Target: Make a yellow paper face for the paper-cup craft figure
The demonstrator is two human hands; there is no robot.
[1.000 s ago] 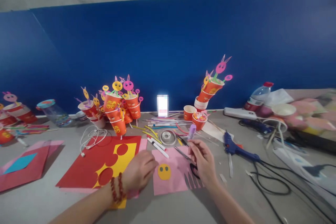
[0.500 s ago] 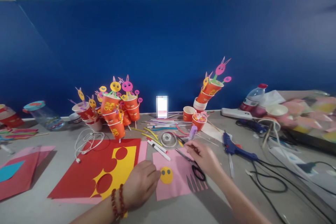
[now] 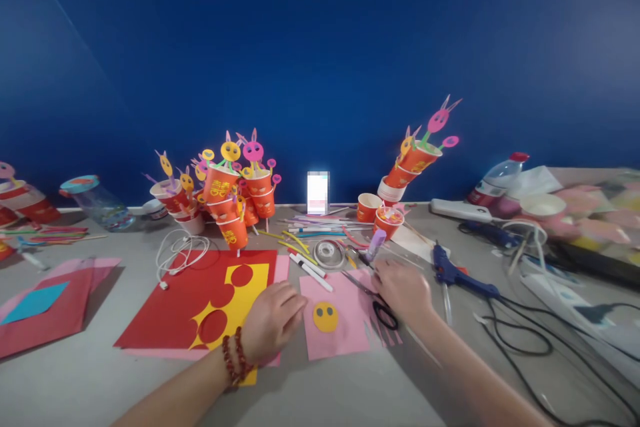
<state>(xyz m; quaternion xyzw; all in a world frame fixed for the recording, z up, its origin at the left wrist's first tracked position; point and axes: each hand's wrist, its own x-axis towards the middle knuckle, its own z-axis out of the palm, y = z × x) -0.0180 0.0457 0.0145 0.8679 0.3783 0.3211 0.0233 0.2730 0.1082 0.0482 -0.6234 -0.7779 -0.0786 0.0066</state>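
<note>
A yellow paper circle with two dark eyes (image 3: 325, 317) lies on a pink paper sheet (image 3: 345, 345). My left hand (image 3: 275, 320), with bead bracelets on the wrist, hovers by the sheet's left edge, fingers curled together; whatever they might pinch is hidden. My right hand (image 3: 403, 290) is closed at the sheet's right side, beside black-handled scissors (image 3: 385, 315) and below a purple glue stick (image 3: 377, 243). What is between its fingers I cannot make out. Several pointed pink paper strips (image 3: 391, 336) lie under the scissors' handles.
Red card (image 3: 160, 307) and cut-out yellow paper (image 3: 256, 293) lie left. Markers (image 3: 314, 273) and a tape roll (image 3: 330, 253) sit ahead. Decorated paper cups (image 3: 233, 230) stand behind. A blue glue gun (image 3: 463, 280) and cables (image 3: 520, 347) are at the right.
The view has tipped down and shifted slightly left. My right hand has come down closer to the table by the scissors. The left hand stays near the pink sheet's edge.
</note>
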